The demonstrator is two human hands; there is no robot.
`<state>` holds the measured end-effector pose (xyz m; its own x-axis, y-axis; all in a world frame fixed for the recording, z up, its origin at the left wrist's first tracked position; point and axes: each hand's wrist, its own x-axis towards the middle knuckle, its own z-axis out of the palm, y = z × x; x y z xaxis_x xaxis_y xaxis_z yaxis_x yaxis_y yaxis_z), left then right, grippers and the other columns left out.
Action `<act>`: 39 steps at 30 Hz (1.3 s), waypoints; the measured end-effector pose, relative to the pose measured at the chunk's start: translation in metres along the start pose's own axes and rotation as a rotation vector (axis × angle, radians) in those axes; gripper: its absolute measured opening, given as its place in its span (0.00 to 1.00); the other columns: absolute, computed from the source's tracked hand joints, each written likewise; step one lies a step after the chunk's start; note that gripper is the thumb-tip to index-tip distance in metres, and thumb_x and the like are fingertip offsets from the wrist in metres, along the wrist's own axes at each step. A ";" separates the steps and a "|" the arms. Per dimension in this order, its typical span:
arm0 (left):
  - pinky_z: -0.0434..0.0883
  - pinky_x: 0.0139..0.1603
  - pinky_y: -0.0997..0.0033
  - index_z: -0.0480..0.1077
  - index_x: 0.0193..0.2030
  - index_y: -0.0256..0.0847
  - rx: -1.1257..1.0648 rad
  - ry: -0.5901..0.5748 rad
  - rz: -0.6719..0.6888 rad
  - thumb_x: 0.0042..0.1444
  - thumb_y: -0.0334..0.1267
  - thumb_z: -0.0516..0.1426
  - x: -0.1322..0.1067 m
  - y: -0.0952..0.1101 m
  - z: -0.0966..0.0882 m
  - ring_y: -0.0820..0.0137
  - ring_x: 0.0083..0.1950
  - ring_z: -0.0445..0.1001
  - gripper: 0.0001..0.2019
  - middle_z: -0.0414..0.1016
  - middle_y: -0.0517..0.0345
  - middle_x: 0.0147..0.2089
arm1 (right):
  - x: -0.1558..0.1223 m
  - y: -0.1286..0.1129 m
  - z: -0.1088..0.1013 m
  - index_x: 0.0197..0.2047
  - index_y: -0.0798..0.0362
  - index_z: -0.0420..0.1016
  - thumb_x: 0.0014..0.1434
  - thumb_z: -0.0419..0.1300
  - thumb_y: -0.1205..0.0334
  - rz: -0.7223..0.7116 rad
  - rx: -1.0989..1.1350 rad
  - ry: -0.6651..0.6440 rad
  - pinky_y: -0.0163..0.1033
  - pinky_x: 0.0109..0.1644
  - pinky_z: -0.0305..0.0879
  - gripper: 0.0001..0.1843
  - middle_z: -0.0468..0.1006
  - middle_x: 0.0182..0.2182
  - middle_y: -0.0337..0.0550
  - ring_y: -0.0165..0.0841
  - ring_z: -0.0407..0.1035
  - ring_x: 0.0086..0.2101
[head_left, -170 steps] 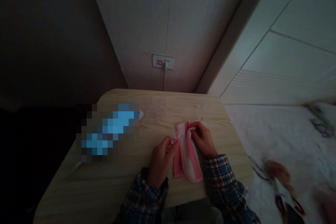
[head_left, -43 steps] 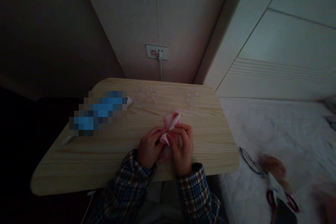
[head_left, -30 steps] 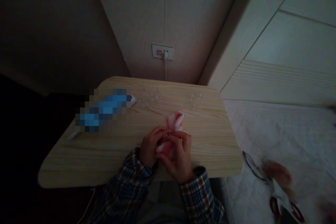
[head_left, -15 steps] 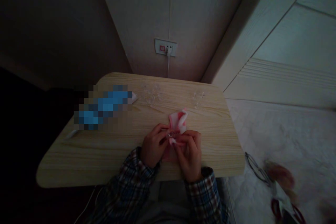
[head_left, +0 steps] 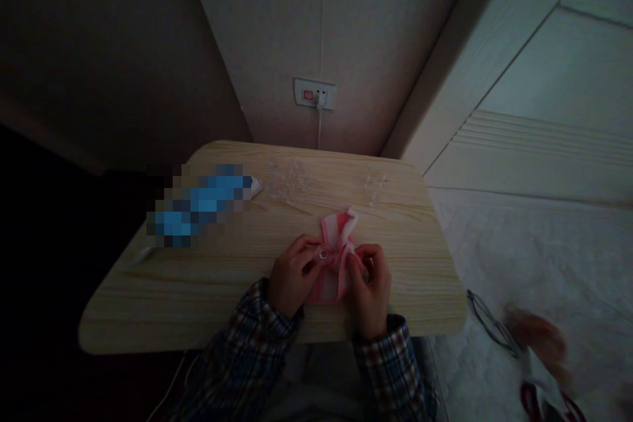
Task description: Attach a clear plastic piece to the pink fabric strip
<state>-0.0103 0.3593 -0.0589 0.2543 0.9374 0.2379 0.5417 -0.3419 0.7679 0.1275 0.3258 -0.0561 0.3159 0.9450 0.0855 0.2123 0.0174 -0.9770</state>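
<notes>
A small pink and white striped cloth piece (head_left: 337, 235) lies bunched at the near middle of a light wooden table (head_left: 208, 283). My left hand (head_left: 293, 274) pinches its left side, where a small clear clip (head_left: 323, 254) sits on the fabric. My right hand (head_left: 370, 287) grips the cloth's right lower part, fingers curled. Both hands rest on the tabletop close together. The cloth's lower part is hidden between the hands.
Small clear pieces (head_left: 287, 178) and a second cluster of clear pieces (head_left: 374, 186) are scattered at the table's far side. A blurred blue object (head_left: 200, 204) lies at the left. A wall socket (head_left: 314, 93) with a plugged cable is behind. Glasses (head_left: 489, 330) lie on the white bedding at the right.
The cloth went from lying flat and long to bunched up between my hands. My right hand has drawn slightly to the right, exposing more of the cloth.
</notes>
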 end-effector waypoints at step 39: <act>0.68 0.35 0.76 0.67 0.27 0.39 0.003 0.081 -0.081 0.49 0.35 0.57 0.004 -0.003 -0.005 0.74 0.35 0.70 0.04 0.72 0.58 0.35 | 0.011 -0.007 0.010 0.29 0.53 0.65 0.56 0.52 0.66 -0.116 -0.155 -0.197 0.33 0.36 0.57 0.04 0.66 0.29 0.38 0.27 0.61 0.33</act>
<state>-0.0149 0.3642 -0.0570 0.1444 0.9642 0.2225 0.5605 -0.2650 0.7846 0.1197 0.3391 -0.0504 0.0989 0.9851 0.1406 0.3808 0.0931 -0.9200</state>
